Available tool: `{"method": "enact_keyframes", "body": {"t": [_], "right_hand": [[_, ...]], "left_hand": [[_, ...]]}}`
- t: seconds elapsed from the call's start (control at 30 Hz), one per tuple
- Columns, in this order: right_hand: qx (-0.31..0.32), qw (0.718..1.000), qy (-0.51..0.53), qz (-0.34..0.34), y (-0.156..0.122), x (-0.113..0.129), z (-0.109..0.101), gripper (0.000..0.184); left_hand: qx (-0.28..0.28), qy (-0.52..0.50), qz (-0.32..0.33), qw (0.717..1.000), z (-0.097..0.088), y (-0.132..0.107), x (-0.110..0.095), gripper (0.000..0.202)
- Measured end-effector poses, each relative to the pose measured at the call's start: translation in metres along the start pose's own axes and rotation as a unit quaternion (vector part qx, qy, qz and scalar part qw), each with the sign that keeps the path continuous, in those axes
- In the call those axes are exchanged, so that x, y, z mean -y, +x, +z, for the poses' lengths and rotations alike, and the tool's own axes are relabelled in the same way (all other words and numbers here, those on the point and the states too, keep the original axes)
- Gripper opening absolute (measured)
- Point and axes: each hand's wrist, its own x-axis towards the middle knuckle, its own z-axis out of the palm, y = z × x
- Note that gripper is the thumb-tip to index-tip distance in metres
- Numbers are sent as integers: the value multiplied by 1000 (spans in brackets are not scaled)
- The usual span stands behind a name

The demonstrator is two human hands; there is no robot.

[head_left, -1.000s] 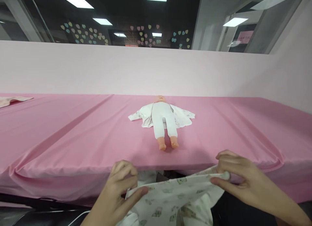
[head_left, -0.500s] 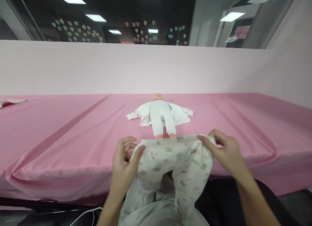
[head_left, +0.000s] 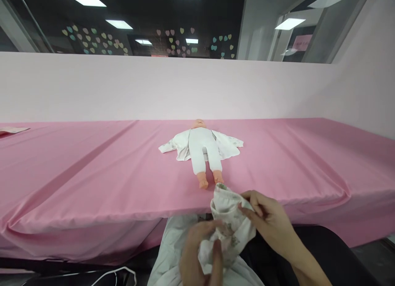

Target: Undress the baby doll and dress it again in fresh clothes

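Observation:
A baby doll [head_left: 205,150] in white leggings lies on its back on the pink-covered table [head_left: 92,166], feet toward me, on an opened printed white top [head_left: 230,148]. Below the table's near edge I hold small printed white baby pants [head_left: 230,220], bunched together. My left hand [head_left: 200,253] grips the lower part of the pants. My right hand [head_left: 268,222] pinches their upper edge, just short of the doll's feet.
A pale pink partition wall [head_left: 123,88] runs behind the table. A folded piece of cloth [head_left: 12,130] lies at the far left edge of the table. A white cable [head_left: 117,273] lies on a dark surface below the table's front.
The pants were spread wide between both hands; now they are gathered into a bunch. Both hands have come together and shifted right and lower, near the table edge.

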Motion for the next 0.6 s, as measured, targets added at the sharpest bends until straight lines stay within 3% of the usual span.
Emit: {"method": "enact_keyframes", "body": {"t": [0.07, 0.1, 0.17, 0.23, 0.27, 0.33, 0.47, 0.6], "right_hand": [[-38, 999, 25, -12, 1, 5, -10, 43], [-53, 998, 39, -22, 1, 7, -13, 43], [-81, 994, 57, -35, 2, 11, -18, 42], [-110, 991, 68, -36, 5, 14, -23, 41], [-121, 990, 71, -33, 7, 14, -25, 40], [-135, 988, 67, -26, 9, 14, -29, 40], [-159, 986, 43, -33, 8, 12, -35, 40], [-240, 968, 21, -64, 7, 8, -42, 39]], "left_hand": [[-32, -23, 1, 999, -3, 16, 2, 50], [4, -55, -8, 998, -2, 22, 3, 60], [131, -139, -47, 980, 8, 28, 5, 72], [246, -212, -93, 941, 22, 23, 9, 71], [277, -231, -107, 926, 29, 18, 12, 68], [295, -240, -107, 919, 40, 9, 16, 59], [261, -238, -66, 933, 44, 5, 20, 32], [250, -311, -154, 904, 36, 10, 23, 34]]}}
